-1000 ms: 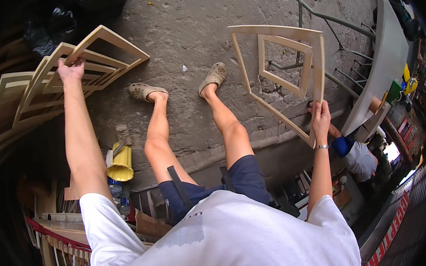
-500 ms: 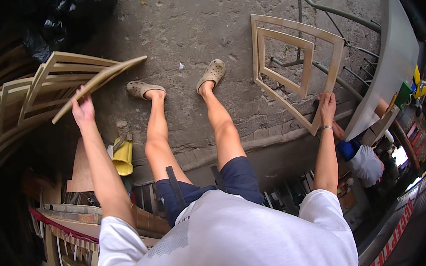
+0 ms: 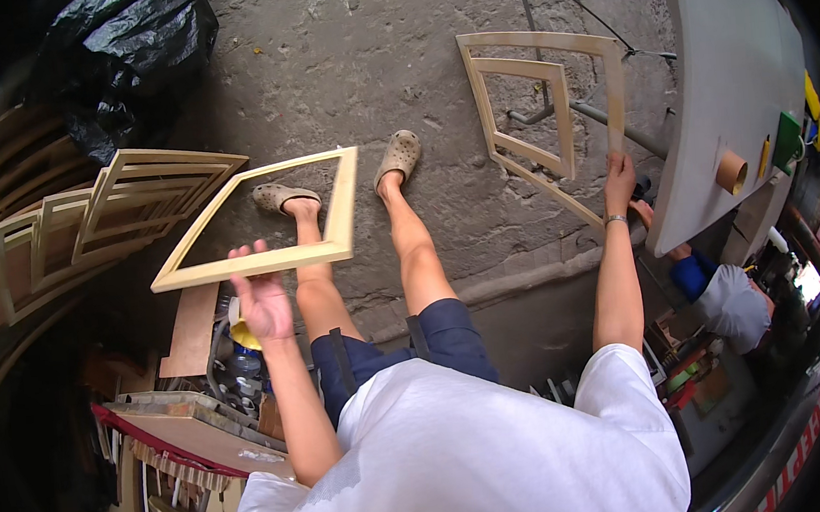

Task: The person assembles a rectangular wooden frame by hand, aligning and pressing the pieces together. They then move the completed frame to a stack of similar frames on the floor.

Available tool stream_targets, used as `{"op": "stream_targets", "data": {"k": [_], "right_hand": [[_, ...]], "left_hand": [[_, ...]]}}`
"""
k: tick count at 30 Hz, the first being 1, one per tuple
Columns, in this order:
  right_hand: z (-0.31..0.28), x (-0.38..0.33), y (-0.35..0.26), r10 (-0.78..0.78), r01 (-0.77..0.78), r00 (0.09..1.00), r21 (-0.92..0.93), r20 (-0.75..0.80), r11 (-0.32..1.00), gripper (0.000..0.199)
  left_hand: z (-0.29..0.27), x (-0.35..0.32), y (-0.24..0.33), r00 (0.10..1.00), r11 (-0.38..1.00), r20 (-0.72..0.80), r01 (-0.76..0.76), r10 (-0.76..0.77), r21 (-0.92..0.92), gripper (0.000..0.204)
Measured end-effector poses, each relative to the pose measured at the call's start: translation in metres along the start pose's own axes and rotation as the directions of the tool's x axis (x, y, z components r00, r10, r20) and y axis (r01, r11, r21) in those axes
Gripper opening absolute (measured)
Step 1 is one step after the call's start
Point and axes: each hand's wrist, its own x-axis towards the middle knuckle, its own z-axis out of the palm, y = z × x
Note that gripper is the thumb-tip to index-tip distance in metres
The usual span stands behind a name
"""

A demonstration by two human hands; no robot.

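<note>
Out in front of my left leg, a pale wooden frame (image 3: 333, 247) is tilted in the air, with my left foot showing through its opening. My left hand (image 3: 266, 304) grips its near rail, fingers behind the wood and palm up. On the right, my right hand (image 3: 619, 182) closes on the lower corner of a larger wooden frame (image 3: 615, 99) standing upright. Within that opening a smaller wooden frame (image 3: 562, 117) shows; how it is held I cannot tell.
Several wooden frames (image 3: 93, 216) lean in a row at the left, below a black plastic bag (image 3: 139, 47). At the right stands a grey table (image 3: 725, 63) with metal tube legs (image 3: 610, 126) and a brown roll (image 3: 730, 173). A person in a grey cap (image 3: 735, 307) is beside it.
My left hand has moved right, away from the leaning row, and its frame has turned from edge-on to show its opening. My right hand and its frame have shifted slightly left in view.
</note>
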Motion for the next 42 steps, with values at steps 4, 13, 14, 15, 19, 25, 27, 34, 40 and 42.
{"op": "stream_targets", "data": {"k": [4,13,14,15,19,25,27,34,40,42], "right_hand": [[-0.016,-0.041,-0.094,-0.202,0.119,0.877,-0.209,-0.437,0.971,0.031],[-0.034,-0.162,-0.279,-0.592,0.534,0.693,0.259,0.411,0.805,0.048],[-0.018,-0.159,-0.267,-0.564,0.497,0.738,0.268,0.371,0.825,0.043],[-0.002,-0.154,-0.251,-0.529,0.453,0.783,0.283,0.327,0.845,0.038],[0.015,-0.124,-0.215,-0.229,0.105,0.92,0.364,0.318,0.926,0.025],[0.069,-0.069,-0.1,-0.076,-0.028,0.938,0.291,0.339,0.956,0.028],[0.074,-0.057,-0.078,-0.063,-0.03,0.939,0.263,0.338,0.964,0.028],[0.085,-0.03,-0.012,-0.032,-0.108,0.939,0.38,0.344,0.918,0.027],[0.086,-0.019,0.008,-0.03,-0.038,0.954,0.217,0.299,0.975,0.029],[0.112,-0.013,0.068,-0.064,0.052,0.994,0.135,0.086,0.989,0.034]], "left_hand": [[0.065,-0.017,-0.062,0.992,0.989,0.05,0.109,-0.115,0.102,0.043],[0.155,-0.037,-0.229,0.915,0.862,0.156,0.278,-0.372,0.425,0.052],[0.166,-0.037,-0.242,0.912,0.839,0.176,0.247,-0.37,0.485,0.052],[0.171,-0.036,-0.257,0.91,0.852,0.227,0.205,-0.347,0.482,0.055],[0.172,-0.031,-0.295,0.856,0.731,0.29,0.138,-0.428,0.669,0.071],[0.11,-0.022,-0.252,0.779,0.462,0.151,0.193,-0.608,0.866,0.046],[0.068,-0.015,-0.226,0.831,0.367,0.027,0.216,-0.556,0.905,0.042],[-0.088,-0.004,-0.127,0.893,0.21,-0.27,0.359,-0.359,0.909,0.048],[-0.126,-0.013,-0.062,0.879,0.292,-0.392,0.463,-0.272,0.837,0.05],[-0.106,-0.006,-0.04,0.873,0.334,-0.421,0.484,-0.245,0.809,0.051]]}}
